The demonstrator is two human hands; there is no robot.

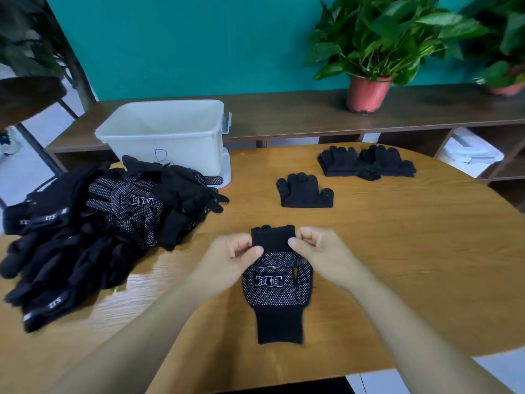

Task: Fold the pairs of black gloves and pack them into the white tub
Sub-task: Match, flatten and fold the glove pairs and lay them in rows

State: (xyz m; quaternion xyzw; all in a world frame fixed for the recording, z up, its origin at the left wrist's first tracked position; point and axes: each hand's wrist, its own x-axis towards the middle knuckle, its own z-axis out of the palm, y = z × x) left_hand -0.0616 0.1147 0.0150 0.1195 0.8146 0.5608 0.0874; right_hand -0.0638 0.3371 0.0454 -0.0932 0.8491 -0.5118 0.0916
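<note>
Glove pair in hand (277, 282): flat on the worktop (397, 251), at the 6 o'clock side nearest the wearer. The cuff points back at 6 and the dotted palm faces up. The finger end is turned over, so a plain black flap sits at its 12 o'clock end.
Left grip (230, 260): thumb and forefinger pinching the flap's 9 o'clock edge.
Right grip (318, 251): same pinch on the 3 o'clock edge, other fingers curled in.
Step, my guess: mid-fold, with the finger half coming over the palm.
Doing it well: bring both edges toward 6 o'clock at the same pace so the flap lands square on the dots. Keep every layer inside each pinch, or the lower glove will probably slide out of line. I'd lift rather than drag, since knit is floppy and those dots look tacky. Press the crease flat before letting go.
White tub (170, 155): 11 o'clock, far edge of the worktop, top open. No gloves show inside, though its floor is hidden.
Unfolded pile (93, 223): big heap at 9 o'clock, running right up to the tub's front.
Single folded glove (305, 191): 12 o'clock, on its own.
Folded stack (366, 162): 1 o'clock, well apart from the tub.
Progress, my guess: early, since the heap is far bigger than the folded lot.
Risk: a sloppy fold could spring open once it's packed.
</note>
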